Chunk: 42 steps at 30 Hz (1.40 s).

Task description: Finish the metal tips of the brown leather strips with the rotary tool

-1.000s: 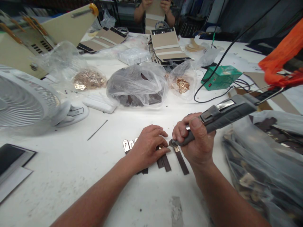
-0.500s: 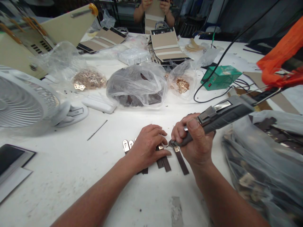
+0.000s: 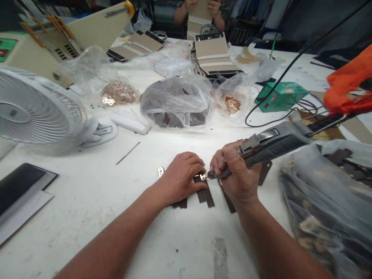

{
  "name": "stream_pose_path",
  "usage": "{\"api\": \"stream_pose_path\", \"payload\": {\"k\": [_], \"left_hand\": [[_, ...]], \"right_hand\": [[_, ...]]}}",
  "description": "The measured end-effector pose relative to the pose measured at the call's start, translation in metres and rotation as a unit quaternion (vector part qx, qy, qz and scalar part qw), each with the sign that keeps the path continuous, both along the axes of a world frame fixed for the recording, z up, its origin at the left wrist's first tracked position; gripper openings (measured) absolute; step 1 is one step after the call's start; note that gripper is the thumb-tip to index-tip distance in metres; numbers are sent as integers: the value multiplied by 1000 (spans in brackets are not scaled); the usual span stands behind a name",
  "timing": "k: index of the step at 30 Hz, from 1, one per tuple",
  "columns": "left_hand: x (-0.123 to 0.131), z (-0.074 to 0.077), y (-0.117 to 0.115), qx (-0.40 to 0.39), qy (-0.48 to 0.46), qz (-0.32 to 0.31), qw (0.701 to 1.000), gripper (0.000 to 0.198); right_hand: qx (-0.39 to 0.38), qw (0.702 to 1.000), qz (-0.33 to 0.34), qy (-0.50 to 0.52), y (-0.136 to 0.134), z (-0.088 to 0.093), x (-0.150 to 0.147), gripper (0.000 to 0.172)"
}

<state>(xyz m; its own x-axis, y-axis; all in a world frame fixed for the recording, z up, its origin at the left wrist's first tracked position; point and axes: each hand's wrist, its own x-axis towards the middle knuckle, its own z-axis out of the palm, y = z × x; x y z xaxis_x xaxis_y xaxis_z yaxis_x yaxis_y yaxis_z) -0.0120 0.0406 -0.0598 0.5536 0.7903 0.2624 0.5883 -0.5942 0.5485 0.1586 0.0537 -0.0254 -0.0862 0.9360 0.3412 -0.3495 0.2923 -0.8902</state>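
The white table [image 3: 87,201] is scuffed and crowded: a white fan [image 3: 37,108] stands at the left, clear plastic bags [image 3: 177,102] of dark and gold-coloured parts lie in the middle, and a green box [image 3: 280,96] with black cables sits at the right. At the far edge another person holds a tan card [image 3: 203,9] in both hands. I cannot read any writing or brand anywhere. The left hand [image 3: 180,178] lies flat, pressing down a row of dark strips [image 3: 205,192] with metal ends near the front of the table. The right hand [image 3: 236,174] is closed firmly around a grey power tool [image 3: 273,141], its tip touching one strip just beside the left fingers. Compared with a second ago, the hands keep nearly the same pose, and the view has turned a little to the left, so more of the fan shows.
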Motion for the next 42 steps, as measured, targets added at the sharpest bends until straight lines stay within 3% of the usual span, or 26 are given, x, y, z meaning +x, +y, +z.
{"api": "stream_pose_path", "payload": {"k": [15, 24, 28, 32, 42], "left_hand": [[2, -2, -1, 6, 26, 29, 999, 31], [3, -11, 3, 2, 6, 54, 999, 23], [4, -13, 4, 1, 8, 67, 998, 19], [5, -16, 4, -1, -1, 78, 997, 28], [3, -7, 2, -8, 7, 67, 998, 28]], "right_hand": [[16, 999, 16, -25, 1, -9, -8, 34], [12, 992, -22, -125, 0, -15, -11, 31], [4, 991, -1, -135, 2, -20, -13, 32], [11, 989, 25, -144, 2, -23, -15, 30], [-5, 991, 13, -134, 8, -23, -17, 39]]}}
